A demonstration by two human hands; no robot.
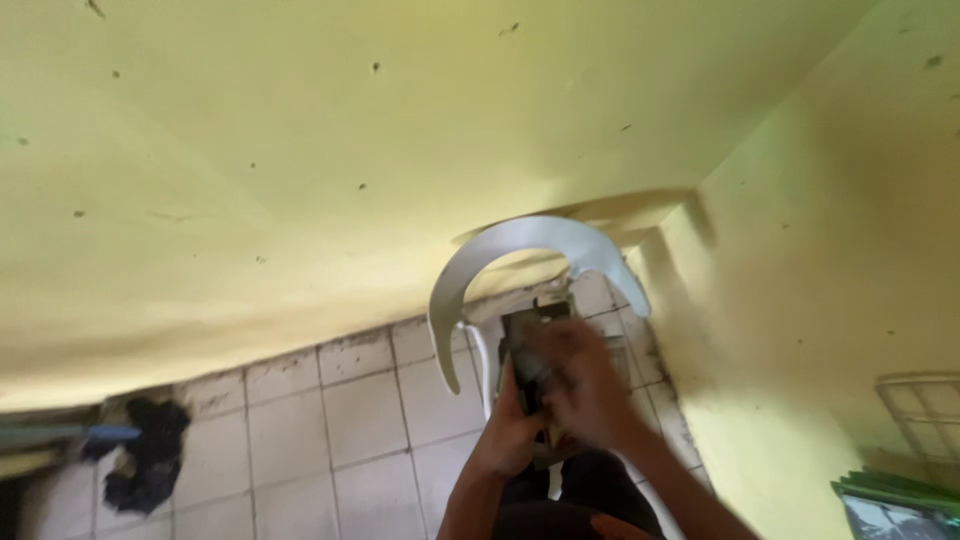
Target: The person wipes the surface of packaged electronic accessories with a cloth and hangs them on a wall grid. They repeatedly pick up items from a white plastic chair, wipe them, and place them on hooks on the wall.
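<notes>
A dark boxy part [527, 345] with a white cable [484, 368] hanging from it is held low in the middle of the view. My left hand [512, 432] grips it from below. My right hand [585, 385] is blurred and lies over its right side; whether it grips the part is not clear. Behind and above the part a curved white plastic piece [500, 256], like a fan blade or guard, arcs up in front of the yellow wall.
Yellow walls [300, 160] meet in a corner at the right. White floor tiles [360, 420] lie below. A dark rag [145, 455] sits on the floor at left. A wire grille [925, 410] and green-edged items [890, 505] show at the lower right.
</notes>
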